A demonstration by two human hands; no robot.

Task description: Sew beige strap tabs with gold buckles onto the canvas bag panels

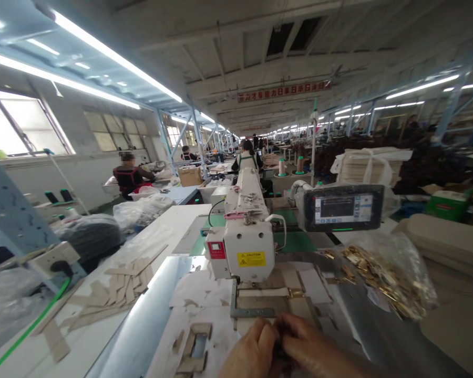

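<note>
My left hand (249,350) and my right hand (305,341) meet at the bottom of the head view, just in front of the sewing machine head (247,236). Fingers on both are closed and pressed together; whatever they hold is hidden between them. Just beyond lies a grey metal clamp frame (254,312) over a beige strip (266,292), which has a gold metal fitting (295,293) at its right end. A cardboard-like template (195,349) with a cut-out sits left of my hands on white sheets.
Beige strips (122,286) lie scattered on the left white table. On the right, a clear plastic bag (412,268) spills gold fittings (372,270) below the control screen (342,208). Stacked beige panels (445,241) stand far right. Several people sit farther off.
</note>
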